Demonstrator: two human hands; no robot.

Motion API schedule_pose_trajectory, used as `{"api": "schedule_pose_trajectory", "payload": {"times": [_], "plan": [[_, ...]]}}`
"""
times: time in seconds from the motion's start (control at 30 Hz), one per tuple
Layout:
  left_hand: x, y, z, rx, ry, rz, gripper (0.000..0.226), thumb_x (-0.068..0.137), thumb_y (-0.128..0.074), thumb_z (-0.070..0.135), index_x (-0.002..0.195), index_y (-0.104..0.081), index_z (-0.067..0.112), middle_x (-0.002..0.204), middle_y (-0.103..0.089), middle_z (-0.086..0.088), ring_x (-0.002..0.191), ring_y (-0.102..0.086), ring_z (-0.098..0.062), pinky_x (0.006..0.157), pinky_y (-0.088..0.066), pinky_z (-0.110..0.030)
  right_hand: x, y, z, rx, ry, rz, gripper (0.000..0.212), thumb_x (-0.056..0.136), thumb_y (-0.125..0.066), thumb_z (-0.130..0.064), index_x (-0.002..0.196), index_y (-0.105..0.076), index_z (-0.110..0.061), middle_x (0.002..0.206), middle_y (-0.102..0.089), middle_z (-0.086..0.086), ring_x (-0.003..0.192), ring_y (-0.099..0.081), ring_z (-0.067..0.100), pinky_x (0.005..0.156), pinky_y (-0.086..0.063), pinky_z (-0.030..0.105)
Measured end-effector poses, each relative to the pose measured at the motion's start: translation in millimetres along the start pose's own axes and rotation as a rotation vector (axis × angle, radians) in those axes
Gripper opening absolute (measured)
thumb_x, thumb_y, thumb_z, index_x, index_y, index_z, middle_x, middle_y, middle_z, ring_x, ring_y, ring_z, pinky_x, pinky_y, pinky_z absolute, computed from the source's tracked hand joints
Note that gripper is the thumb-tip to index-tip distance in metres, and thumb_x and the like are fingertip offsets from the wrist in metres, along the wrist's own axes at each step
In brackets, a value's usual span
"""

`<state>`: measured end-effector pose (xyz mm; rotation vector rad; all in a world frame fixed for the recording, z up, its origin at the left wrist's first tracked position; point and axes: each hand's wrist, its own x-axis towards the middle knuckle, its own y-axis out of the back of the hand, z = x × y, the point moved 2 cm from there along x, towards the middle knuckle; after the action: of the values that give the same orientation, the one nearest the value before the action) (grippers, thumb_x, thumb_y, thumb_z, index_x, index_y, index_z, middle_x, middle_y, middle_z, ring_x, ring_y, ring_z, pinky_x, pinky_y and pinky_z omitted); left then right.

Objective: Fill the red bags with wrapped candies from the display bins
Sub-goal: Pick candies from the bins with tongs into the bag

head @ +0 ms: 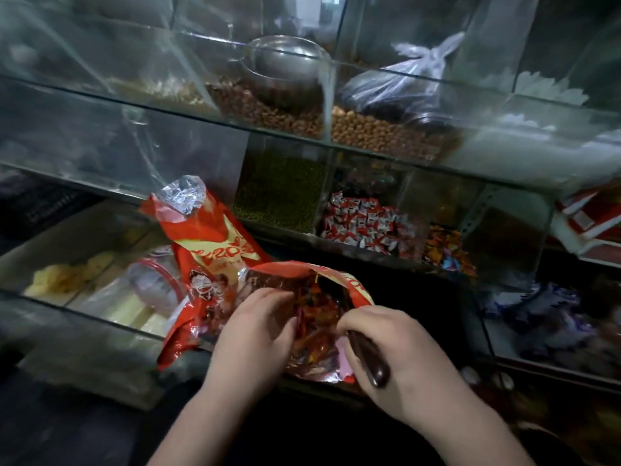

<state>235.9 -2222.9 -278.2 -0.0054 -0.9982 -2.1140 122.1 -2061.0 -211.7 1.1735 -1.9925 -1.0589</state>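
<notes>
Head camera: open red bag held wide for filling

Low at the frame's centre, I see the left hand curl its fingers over the bag's near-left rim. The right hand pinches the right rim and clamps a dark object under its thumb. I judge they spread the mouth for loading. Wrapped candies lie inside. Left of centre, a second red bag stands propped, top open. Farther, right of centre, the red-and-white candy bin and the mixed-colour candy bin sit close behind.
</notes>
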Motion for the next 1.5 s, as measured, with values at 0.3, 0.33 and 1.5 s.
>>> {"api": "schedule_pose_trajectory", "payload": {"times": [0.3,0.33,1.5], "plan": [[-20.2,-28.4,-21.3,0.109,0.055,0.089,0.044,0.074,-0.075,0.011,0.118,-0.069,0.010,0.125,-0.061,-0.004,0.120,-0.057,-0.023,0.102,-0.050,-0.044,23.5,-9.3,20.8,0.369,-0.279,0.181,0.015,0.091,-0.074,-0.036,0.076,-0.076,-0.038,0.062,-0.072,-0.015,0.061,-0.068,-0.003,0.056,-0.044,0.005],[-19.7,-29.1,-23.6,0.096,0.063,0.101,0.044,0.074,-0.073,0.011,0.118,-0.069,0.010,0.126,-0.061,-0.004,0.119,-0.057,-0.024,0.101,-0.050,-0.045,24.1,-11.4,19.8,0.413,-0.299,0.167,0.015,0.092,-0.073,-0.037,0.076,-0.076,-0.038,0.056,-0.070,-0.013,0.055,-0.067,-0.002,0.053,-0.044,0.006],[-10.8,-45.4,17.2,0.076,-0.040,-0.013,0.028,0.093,-0.064,0.029,0.118,-0.070,0.018,0.119,-0.057,0.012,0.116,-0.052,-0.008,0.103,-0.039,-0.019,-34.9,31.8,24.9,1.211,-0.626,0.536,0.019,0.081,-0.077,-0.030,0.066,-0.077,-0.020,0.063,-0.073,0.019,0.053,-0.074,0.039,0.042,-0.056,0.031]]}}
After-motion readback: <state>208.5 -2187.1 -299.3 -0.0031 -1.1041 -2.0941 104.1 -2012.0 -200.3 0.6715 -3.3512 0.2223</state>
